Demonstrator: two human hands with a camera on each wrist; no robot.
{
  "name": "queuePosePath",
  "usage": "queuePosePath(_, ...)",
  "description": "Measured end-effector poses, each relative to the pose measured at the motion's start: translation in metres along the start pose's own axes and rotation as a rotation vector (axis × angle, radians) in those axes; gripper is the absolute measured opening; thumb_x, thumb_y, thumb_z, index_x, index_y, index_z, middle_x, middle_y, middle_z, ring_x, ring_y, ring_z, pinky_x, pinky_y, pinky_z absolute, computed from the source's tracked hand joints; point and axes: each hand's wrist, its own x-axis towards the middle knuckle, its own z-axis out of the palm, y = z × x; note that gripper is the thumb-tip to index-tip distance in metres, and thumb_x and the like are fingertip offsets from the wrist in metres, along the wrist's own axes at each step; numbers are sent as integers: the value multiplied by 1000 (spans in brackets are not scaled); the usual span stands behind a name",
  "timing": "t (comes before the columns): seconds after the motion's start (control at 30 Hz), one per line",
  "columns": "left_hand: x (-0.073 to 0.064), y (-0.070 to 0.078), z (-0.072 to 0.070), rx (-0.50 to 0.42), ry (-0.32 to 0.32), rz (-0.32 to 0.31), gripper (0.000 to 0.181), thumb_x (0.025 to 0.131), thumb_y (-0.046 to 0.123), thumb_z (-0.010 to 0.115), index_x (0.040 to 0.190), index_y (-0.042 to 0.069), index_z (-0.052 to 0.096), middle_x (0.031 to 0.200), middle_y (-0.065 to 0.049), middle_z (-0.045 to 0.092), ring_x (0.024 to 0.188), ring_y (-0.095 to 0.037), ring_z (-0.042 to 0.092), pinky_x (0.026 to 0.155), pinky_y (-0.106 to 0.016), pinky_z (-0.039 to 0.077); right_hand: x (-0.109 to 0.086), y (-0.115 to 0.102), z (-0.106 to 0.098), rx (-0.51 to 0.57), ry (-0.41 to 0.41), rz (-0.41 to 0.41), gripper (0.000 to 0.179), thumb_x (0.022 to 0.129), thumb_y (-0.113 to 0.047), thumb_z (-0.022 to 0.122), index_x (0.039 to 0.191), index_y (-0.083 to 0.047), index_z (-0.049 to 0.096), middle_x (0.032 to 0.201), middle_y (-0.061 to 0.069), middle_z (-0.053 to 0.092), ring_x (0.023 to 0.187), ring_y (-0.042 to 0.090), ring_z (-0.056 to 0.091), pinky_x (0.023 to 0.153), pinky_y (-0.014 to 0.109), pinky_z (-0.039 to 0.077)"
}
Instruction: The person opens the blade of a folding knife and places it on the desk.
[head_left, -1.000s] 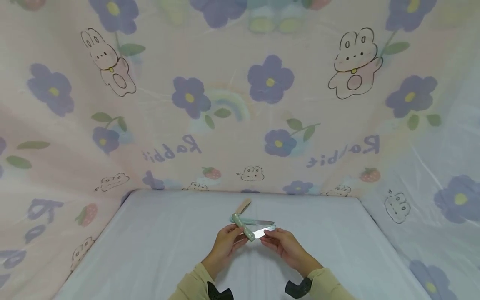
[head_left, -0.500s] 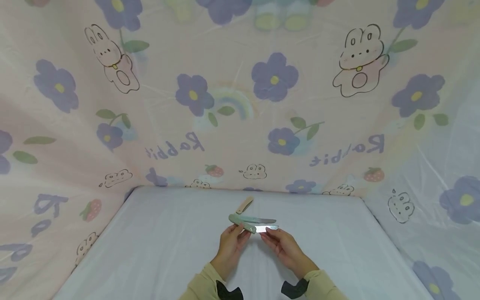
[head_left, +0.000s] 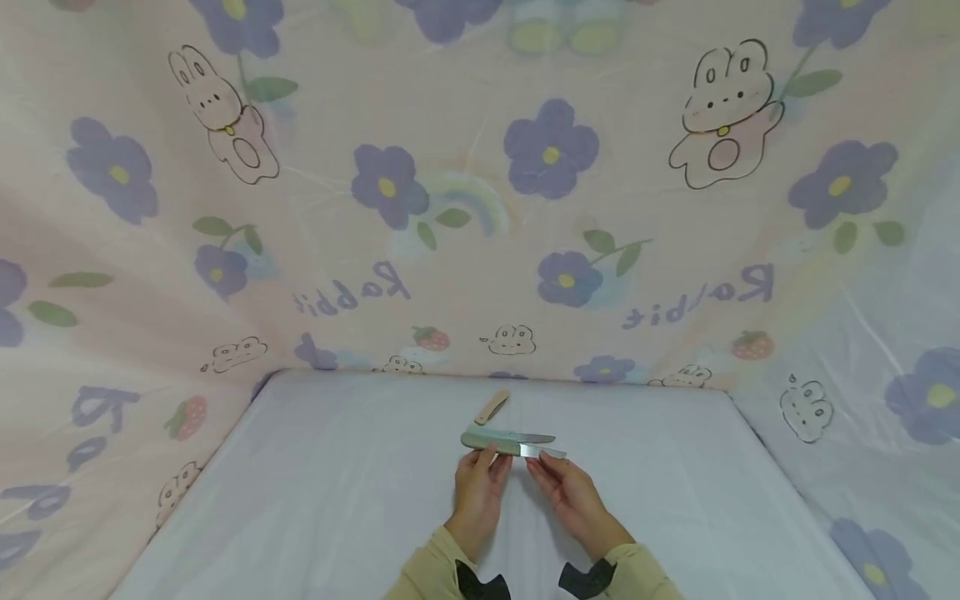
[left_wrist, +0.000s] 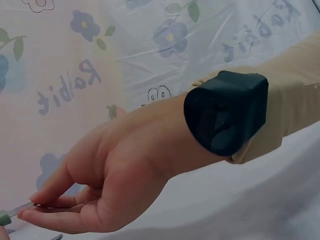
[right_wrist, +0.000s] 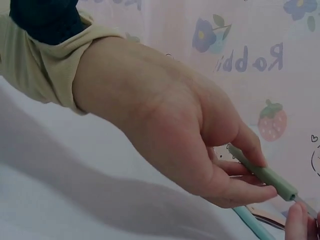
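A folding knife with a pale green handle [head_left: 491, 441] is held up between both hands, its silver blade [head_left: 531, 450] extending right, nearly in line with the handle. My left hand [head_left: 476, 492] grips the handle between thumb and fingers; the right wrist view shows this green handle [right_wrist: 272, 179] from the side. With thumb and fingertips, my right hand [head_left: 572, 493] pinches the blade. Across from the left wrist camera, that right hand [left_wrist: 120, 175] is seen at the blade, beside the handle's end [left_wrist: 5, 219]. Just behind the held knife lies a light blue folding knife [head_left: 536, 438], blade out.
A tan folding knife [head_left: 492, 407] lies farther back on the white-covered table [head_left: 337, 483], with no blade showing. Patterned curtain walls [head_left: 450, 208] with flowers and rabbits enclose the back and sides.
The green knife's handle has turned from slanting to nearly level, and its blade has swung from an angle almost into line with it. The left hand has shifted slightly right.
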Motion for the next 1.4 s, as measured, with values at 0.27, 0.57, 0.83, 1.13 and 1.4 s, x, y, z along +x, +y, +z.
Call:
queuePosePath(0.27, 0, -5, -1, 28, 50, 4, 36, 94, 4, 51, 119, -15, 33, 112, -22, 47, 96, -24, 59, 91, -35, 46, -2, 3, -1, 3, 41, 30, 25, 92, 3, 51, 114, 13, 41, 98, 21, 63, 92, 22, 65, 91, 32, 45)
queuePosePath(0.57, 9, 2, -16, 225, 77, -56, 38, 94, 3, 53, 119, -21, 40, 99, -25, 58, 87, -25, 63, 86, -39, 50, 0, 6, -5, -136, 68, 49, 40, 96, -3, 47, 128, 17, 33, 98, 20, 63, 94, 22, 64, 92, 34, 44)
queuePosePath(0.83, 18, 11, -20, 307, 71, -112, 35, 95, 4, 52, 118, -20, 42, 101, -27, 58, 95, -30, 62, 87, -42, 49, 7, 8, -2, -194, 126, 48, 41, 97, -5, 45, 130, 17, 34, 102, 21, 63, 97, 25, 63, 91, 35, 46)
queuePosePath(1.13, 24, 13, -18, 355, 100, -205, 29, 93, 3, 55, 113, -16, 47, 102, -28, 59, 91, -28, 64, 83, -38, 51, 21, 7, -6, -229, 193, 29, 38, 96, -1, 47, 126, 19, 38, 95, 21, 63, 90, 25, 66, 87, 36, 49)
queuePosePath(1.4, 33, 15, -19, 413, 100, -226, 25, 91, 0, 56, 108, -17, 50, 96, -28, 61, 84, -28, 67, 77, -35, 53, 28, 7, -10, -344, 209, 42, 34, 97, -3, 46, 123, 18, 43, 97, 22, 64, 91, 26, 66, 82, 34, 51)
